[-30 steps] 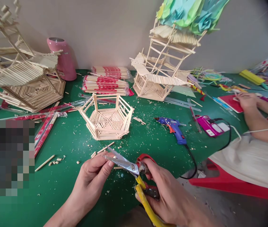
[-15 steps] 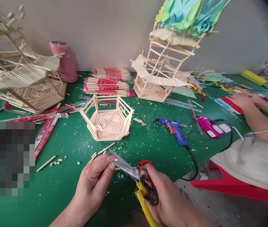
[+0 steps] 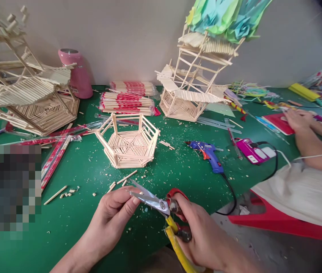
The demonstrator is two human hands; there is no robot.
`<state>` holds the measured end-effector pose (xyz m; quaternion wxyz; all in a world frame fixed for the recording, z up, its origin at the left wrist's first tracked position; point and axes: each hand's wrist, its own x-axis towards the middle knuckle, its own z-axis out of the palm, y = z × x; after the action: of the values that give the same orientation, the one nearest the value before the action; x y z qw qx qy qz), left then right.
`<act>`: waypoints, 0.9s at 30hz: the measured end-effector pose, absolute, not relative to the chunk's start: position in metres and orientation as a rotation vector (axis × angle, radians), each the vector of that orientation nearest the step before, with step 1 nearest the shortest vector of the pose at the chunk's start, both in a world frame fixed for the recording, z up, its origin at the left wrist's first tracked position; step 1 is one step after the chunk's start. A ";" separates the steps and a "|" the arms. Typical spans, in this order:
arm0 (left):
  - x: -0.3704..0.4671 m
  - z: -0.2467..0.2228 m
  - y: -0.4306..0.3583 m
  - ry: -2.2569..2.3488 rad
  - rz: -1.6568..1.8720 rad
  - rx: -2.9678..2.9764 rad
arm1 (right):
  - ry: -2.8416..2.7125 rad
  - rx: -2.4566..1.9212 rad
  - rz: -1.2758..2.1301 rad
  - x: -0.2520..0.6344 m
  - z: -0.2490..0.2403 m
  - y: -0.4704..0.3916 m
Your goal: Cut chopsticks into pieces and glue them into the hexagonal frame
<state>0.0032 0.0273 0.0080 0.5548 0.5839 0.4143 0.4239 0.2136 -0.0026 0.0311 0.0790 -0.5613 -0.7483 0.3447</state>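
Note:
My right hand (image 3: 197, 227) is closed around the handles of a pair of scissors (image 3: 152, 201), whose silvery blades point up and left. The handles show red, dark and yellow parts, and a long yellow piece (image 3: 175, 246) hangs beneath the hand. Thumb and fingers of my left hand (image 3: 113, 214) pinch a small wooden stick at the blades; the fingers hide most of it, leaving only a pale tip visible. Just beyond the hands lie cut sticks (image 3: 126, 177). Behind them stands a low hexagonal stick frame (image 3: 131, 146) with railings.
A blue glue gun (image 3: 206, 149) and purple power strip (image 3: 253, 151) lie right. Taller stick models (image 3: 35, 94) (image 3: 192, 94) stand behind, near packed sticks (image 3: 128, 102) and a pink flask (image 3: 78, 76). Another person's arms (image 3: 311, 132) rest at the far right, by a red booklet (image 3: 281, 123).
The scissors and my right hand have shifted very slightly right and down. At the right, the other person's hands have moved a little off the red booklet.

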 end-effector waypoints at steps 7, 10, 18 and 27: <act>0.010 -0.001 0.026 1.099 1.075 1.302 | -2.164 -1.738 1.045 0.208 0.031 -0.006; 0.007 -0.002 0.027 1.028 1.046 1.221 | -2.158 -1.710 0.997 0.208 0.030 -0.006; -0.003 -0.002 0.030 0.776 0.819 0.825 | -2.238 -1.673 1.030 0.219 0.036 -0.002; -0.004 -0.003 0.030 0.747 0.744 0.777 | -2.290 -1.711 1.095 0.223 0.041 0.001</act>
<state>-0.0037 0.0295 -0.0025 0.7931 0.3613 0.3474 0.3460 0.2227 0.0006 0.0412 0.0402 -0.5585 -0.7474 0.3575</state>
